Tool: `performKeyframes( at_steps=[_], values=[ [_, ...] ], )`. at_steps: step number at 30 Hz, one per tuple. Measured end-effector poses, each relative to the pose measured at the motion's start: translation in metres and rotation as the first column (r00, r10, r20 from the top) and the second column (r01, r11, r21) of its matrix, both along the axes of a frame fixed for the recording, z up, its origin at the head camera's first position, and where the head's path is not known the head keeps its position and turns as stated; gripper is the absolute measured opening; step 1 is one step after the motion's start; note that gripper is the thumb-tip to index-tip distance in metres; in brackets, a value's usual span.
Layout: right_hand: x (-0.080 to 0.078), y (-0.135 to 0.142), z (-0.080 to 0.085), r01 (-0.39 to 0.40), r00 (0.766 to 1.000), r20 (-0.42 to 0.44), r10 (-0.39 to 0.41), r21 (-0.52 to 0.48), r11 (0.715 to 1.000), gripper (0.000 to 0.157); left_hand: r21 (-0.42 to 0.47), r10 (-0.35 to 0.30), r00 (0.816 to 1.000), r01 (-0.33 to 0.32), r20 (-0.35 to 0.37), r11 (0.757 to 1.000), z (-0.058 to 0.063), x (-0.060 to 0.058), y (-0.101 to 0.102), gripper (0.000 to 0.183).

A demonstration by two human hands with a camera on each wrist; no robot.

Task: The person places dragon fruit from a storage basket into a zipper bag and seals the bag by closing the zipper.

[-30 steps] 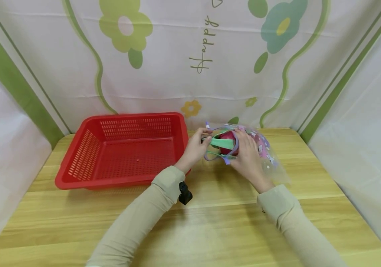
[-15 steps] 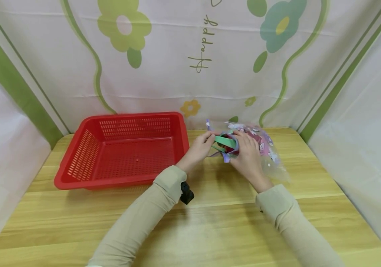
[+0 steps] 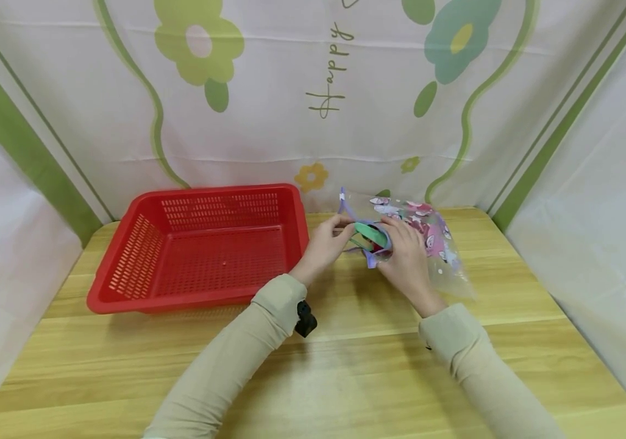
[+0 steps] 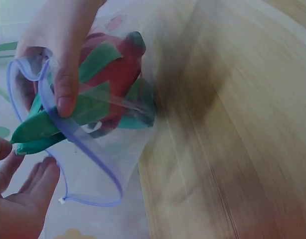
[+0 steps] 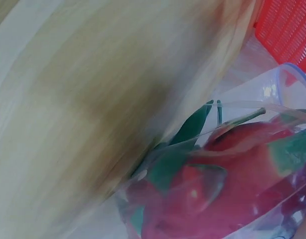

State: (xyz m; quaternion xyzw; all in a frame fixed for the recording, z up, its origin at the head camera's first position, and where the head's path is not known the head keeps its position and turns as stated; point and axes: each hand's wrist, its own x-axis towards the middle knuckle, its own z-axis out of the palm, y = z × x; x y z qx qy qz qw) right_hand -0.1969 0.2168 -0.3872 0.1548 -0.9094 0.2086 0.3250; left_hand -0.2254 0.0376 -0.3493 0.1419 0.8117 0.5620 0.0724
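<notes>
A red dragon fruit with green leaf-like scales (image 4: 115, 74) lies inside a clear zip bag (image 3: 444, 244), which has pink and white prints and a purple zip edge. Two long green scales stick out of the bag's mouth towards the left. My left hand (image 3: 325, 244) pinches at their tips with thumb and forefinger; its other fingers (image 4: 39, 186) stretch out by the zip edge. On the other side, my right hand (image 3: 407, 256) grips the bag around the fruit near the mouth, thumb over the zip edge. In the right wrist view the fruit (image 5: 208, 199) shows through the plastic.
A red perforated plastic basket (image 3: 291, 244) stands on the left of the wooden table (image 3: 345, 378), close to my left hand. Behind the table hangs a white cloth (image 3: 269, 134) with printed flowers, and cloth walls rise at both sides.
The dragon fruit sits deeper in the bag, with less red showing at the mouth. My left hand has shifted slightly right, and the bag's far corner has spread upward.
</notes>
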Motion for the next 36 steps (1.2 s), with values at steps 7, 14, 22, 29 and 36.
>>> performKeyframes(
  at_steps=[7, 14, 22, 29, 36],
  values=[
    [-0.003, -0.001, -0.003, 0.012, 0.999, -0.041, -0.011, 0.010, 1.000, 0.053, -0.125, -0.010, 0.990, -0.008, -0.142, 0.992, 0.005, 0.004, 0.004, 0.033],
    [-0.008, 0.004, 0.002, 0.003, 0.998, -0.068, -0.009, -0.088, 0.996, 0.040, -0.057, 0.052, 0.993, -0.058, -0.108, 0.997, 0.010, 0.001, -0.002, 0.035],
    [-0.011, 0.013, 0.013, -0.009, 1.000, -0.025, 0.003, -0.232, 0.973, 0.036, -0.063, 0.112, 0.990, -0.117, -0.083, 0.991, 0.016, -0.008, -0.017, 0.035],
    [-0.010, 0.024, 0.038, 0.081, 0.983, 0.185, 0.008, -0.470, 0.879, 0.039, -0.081, 0.131, 0.989, -0.136, -0.067, 0.987, 0.017, -0.012, -0.029, 0.035],
    [-0.002, 0.037, 0.062, 0.154, 0.973, 0.228, 0.032, -0.750, 0.643, 0.019, -0.064, 0.126, 0.990, -0.130, -0.067, 0.989, 0.018, -0.015, -0.035, 0.035]
  ],
)
